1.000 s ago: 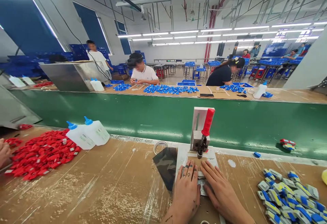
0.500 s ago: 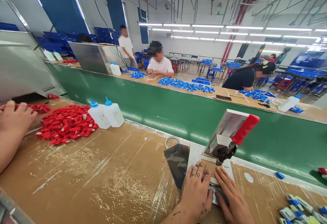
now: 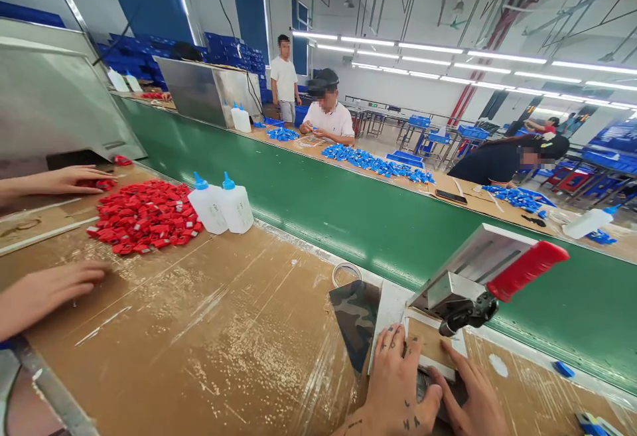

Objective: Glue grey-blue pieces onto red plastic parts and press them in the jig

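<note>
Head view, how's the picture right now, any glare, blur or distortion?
Head view: the scene tilts, with the fixture's red handle leaning and wide-angle stretch near the edges. Head view: ceiling lights burn nearly white, and pale glare patches lie on the green belt. Head view: a co-worker's nearer hand looks smeared; my left hand looks clearer.

The brown surface (image 3: 199,330) carries red parts (image 3: 149,216), center left, two white bottles (image 3: 236,209), and a tape roll (image 3: 347,275), center.

The clamp handle (image 3: 528,270), ahead of the hands, is red. Left of the hands, the flat sheet (image 3: 356,320) has a dark camouflage pattern.
</note>
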A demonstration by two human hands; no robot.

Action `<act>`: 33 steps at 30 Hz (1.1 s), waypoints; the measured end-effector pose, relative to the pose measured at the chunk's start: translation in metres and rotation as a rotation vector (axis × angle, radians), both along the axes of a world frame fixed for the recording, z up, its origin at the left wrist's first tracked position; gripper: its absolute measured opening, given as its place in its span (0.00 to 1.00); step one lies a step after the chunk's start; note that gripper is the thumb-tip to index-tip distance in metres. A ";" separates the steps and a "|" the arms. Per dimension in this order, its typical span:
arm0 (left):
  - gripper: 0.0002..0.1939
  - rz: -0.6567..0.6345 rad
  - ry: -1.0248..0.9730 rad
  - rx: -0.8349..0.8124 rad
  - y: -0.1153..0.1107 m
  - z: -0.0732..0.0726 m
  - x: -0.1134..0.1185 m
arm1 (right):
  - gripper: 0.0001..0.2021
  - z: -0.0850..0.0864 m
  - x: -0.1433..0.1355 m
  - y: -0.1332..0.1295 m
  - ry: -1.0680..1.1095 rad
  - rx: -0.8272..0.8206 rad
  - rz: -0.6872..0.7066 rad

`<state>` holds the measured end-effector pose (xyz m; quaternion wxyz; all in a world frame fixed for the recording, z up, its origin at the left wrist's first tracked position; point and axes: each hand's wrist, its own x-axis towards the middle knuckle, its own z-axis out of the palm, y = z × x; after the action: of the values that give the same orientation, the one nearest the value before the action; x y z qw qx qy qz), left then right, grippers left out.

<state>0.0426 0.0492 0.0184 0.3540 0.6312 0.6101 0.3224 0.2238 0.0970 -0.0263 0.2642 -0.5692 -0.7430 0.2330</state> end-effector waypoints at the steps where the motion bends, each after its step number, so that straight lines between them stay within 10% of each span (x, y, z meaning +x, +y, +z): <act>1: 0.39 0.014 -0.058 0.011 -0.001 0.001 0.000 | 0.29 -0.002 0.002 -0.001 0.037 -0.030 -0.010; 10: 0.30 0.363 -0.662 -0.089 0.003 -0.002 0.004 | 0.34 -0.018 0.011 -0.017 0.244 -0.093 -0.229; 18: 0.08 0.341 -0.460 0.004 -0.002 0.015 0.002 | 0.34 -0.030 -0.007 -0.029 0.229 0.215 -0.233; 33: 0.13 0.113 -0.006 -0.101 0.066 0.016 -0.031 | 0.24 -0.016 -0.018 -0.020 0.081 0.225 -0.080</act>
<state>0.0120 0.1149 0.0346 0.3685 0.5760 0.6592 0.3129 0.2059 0.0772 -0.0424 0.3653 -0.5551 -0.7298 0.1604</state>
